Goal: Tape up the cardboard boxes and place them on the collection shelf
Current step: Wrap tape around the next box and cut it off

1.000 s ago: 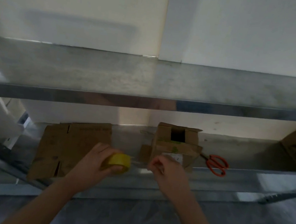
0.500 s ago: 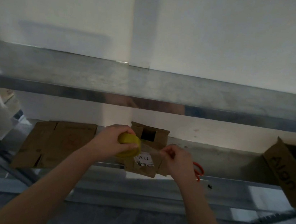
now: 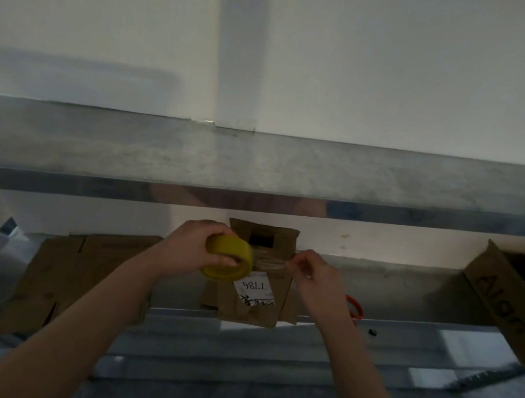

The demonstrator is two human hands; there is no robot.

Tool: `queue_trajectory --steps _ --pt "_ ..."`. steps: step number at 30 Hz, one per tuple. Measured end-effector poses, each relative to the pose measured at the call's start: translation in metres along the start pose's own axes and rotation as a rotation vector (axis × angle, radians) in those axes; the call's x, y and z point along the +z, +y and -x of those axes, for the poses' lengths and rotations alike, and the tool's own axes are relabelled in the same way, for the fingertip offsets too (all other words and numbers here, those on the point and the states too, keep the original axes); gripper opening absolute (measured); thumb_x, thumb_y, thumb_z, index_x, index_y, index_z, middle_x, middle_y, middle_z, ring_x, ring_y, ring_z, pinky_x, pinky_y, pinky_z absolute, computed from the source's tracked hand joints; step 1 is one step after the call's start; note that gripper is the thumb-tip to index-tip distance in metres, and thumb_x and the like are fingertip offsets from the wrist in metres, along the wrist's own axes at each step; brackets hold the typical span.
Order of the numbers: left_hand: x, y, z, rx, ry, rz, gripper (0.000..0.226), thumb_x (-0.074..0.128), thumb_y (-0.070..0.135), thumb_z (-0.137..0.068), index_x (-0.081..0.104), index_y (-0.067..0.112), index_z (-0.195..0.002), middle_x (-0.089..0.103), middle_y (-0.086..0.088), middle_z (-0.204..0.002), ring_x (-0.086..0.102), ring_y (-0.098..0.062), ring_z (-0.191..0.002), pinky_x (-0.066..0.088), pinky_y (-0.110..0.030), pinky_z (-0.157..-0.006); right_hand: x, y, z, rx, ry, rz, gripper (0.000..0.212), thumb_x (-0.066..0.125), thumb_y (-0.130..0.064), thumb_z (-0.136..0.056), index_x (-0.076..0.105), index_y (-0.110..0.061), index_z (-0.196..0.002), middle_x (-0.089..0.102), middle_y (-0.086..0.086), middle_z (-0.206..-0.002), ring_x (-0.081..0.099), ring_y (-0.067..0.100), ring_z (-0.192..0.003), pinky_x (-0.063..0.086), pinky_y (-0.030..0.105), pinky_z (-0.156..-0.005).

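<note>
Shelving (image 3: 259,165) of grey metal spans the view, dim and blurred, its front lip reflecting a smear of skin tone. On the lower shelf (image 3: 403,337), at nine o'clock from centre, lies a flattened cardboard sheet (image 3: 77,274), its near corner hidden by the left forearm. At three o'clock an open carton (image 3: 500,307) with dark lettering is cut off by the frame edge. The small cardboard box (image 3: 253,311) stands in the middle at the shelf's front edge, partly covered by both hands. The left hand (image 3: 191,249) has its fingers curled round a yellow tape roll (image 3: 229,263). The right hand (image 3: 314,276) pinches the end of a faint clear tape strip (image 3: 271,261), barely visible above the box. Orange scissors (image 3: 355,309) show only a handle behind the right wrist. The white label (image 3: 253,293) carries handwriting too blurred to read.
</note>
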State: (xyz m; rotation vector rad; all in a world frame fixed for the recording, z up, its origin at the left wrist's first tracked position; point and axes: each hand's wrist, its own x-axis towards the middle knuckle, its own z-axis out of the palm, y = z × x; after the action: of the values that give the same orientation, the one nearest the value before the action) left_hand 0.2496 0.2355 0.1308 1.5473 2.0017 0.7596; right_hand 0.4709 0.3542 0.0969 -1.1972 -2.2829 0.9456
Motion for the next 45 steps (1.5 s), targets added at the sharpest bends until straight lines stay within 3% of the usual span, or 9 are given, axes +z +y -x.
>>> queue_trajectory --steps 6,11,16,22,30,34,38,42,45 --pt "-0.015 0.007 -0.002 0.006 0.072 0.062 0.036 0.081 0.038 -0.070 0.057 0.048 -0.095 0.059 0.022 -0.101 0.055 0.001 -0.094 0.046 -0.016 -0.075 -0.006 -0.006 -0.002 -0.056 0.012 0.010 0.007 0.056 -0.030 -0.097 0.052 -0.023 -0.096 0.060 -0.009 -0.085 0.055 0.002 -0.078 0.038 0.009 -0.064" --pt "-0.015 0.012 -0.002 -0.046 0.119 0.091 0.035 0.083 0.040 -0.066 0.062 0.043 -0.094 0.062 0.021 -0.097 0.057 0.001 -0.089 0.045 -0.013 -0.069 0.001 -0.003 -0.004 -0.075 -0.018 0.034 0.010 0.053 -0.028 -0.099 0.048 -0.022 -0.093 0.058 -0.006 -0.076 0.055 0.005 -0.068 0.039 0.015 -0.057" --pt "-0.015 0.011 0.001 -0.045 0.177 -0.139 0.048 0.083 0.051 -0.061 0.064 0.036 -0.102 0.059 0.018 -0.096 0.053 -0.002 -0.088 0.039 -0.010 -0.067 0.009 0.010 -0.002 -0.069 -0.013 0.002 0.013 0.052 -0.027 -0.100 0.048 -0.019 -0.090 0.057 -0.003 -0.072 0.053 0.006 -0.062 0.039 0.015 -0.055" --pt "-0.018 0.008 0.005 -0.066 0.219 -0.052 0.038 0.080 0.044 -0.071 0.063 0.039 -0.104 0.062 0.016 -0.099 0.055 0.000 -0.091 0.043 -0.011 -0.074 0.010 0.007 -0.011 -0.058 -0.014 -0.078 0.009 0.046 -0.024 -0.102 0.050 -0.019 -0.096 0.062 -0.001 -0.085 0.058 0.005 -0.076 0.047 0.021 -0.066" --pt "-0.006 -0.003 -0.005 -0.124 0.213 -0.060 0.042 0.077 0.055 -0.068 0.063 0.032 -0.101 0.062 0.012 -0.096 0.057 -0.006 -0.089 0.048 -0.024 -0.070 0.016 0.012 -0.013 -0.017 0.033 -0.160 0.010 0.047 -0.019 -0.102 0.049 -0.014 -0.093 0.064 0.005 -0.082 0.064 0.019 -0.076 0.055 0.048 -0.073" --pt "-0.001 -0.004 -0.012 -0.141 0.207 -0.057 0.042 0.074 0.058 -0.069 0.063 0.030 -0.098 0.062 0.012 -0.092 0.057 -0.006 -0.085 0.043 -0.022 -0.066 0.015 0.014 -0.013 0.008 0.031 -0.186 0.009 0.044 -0.020 -0.103 0.048 -0.018 -0.095 0.068 0.005 -0.085 0.067 0.019 -0.077 0.057 0.044 -0.072" --pt "-0.001 -0.002 -0.018 -0.139 0.156 -0.005 0.050 0.075 0.066 -0.062 0.061 0.028 -0.091 0.063 0.008 -0.086 0.058 -0.005 -0.079 0.042 -0.021 -0.061 0.010 0.015 -0.010 -0.005 0.023 -0.233 0.010 0.039 -0.017 -0.104 0.043 -0.020 -0.096 0.070 0.001 -0.085 0.067 0.014 -0.076 0.054 0.025 -0.063" --pt "0.002 -0.002 -0.020 -0.116 0.057 0.059 0.049 0.073 0.057 -0.069 0.058 0.033 -0.109 0.058 0.015 -0.102 0.055 -0.002 -0.092 0.041 -0.016 -0.068 0.007 0.019 -0.010 0.007 0.000 -0.295 0.011 0.036 -0.017 -0.105 0.040 -0.021 -0.096 0.070 0.000 -0.085 0.067 0.009 -0.078 0.053 0.018 -0.057" --pt "0.004 -0.005 -0.021 -0.119 -0.013 0.129 0.059 0.065 0.078 -0.061 0.060 0.031 -0.097 0.062 0.011 -0.093 0.059 -0.003 -0.085 0.041 -0.015 -0.064 0.006 0.020 -0.009 0.047 -0.025 -0.399 0.010 0.035 -0.019 -0.105 0.041 -0.020 -0.097 0.068 0.008 -0.092 0.067 0.007 -0.083 0.052 0.015 -0.060"
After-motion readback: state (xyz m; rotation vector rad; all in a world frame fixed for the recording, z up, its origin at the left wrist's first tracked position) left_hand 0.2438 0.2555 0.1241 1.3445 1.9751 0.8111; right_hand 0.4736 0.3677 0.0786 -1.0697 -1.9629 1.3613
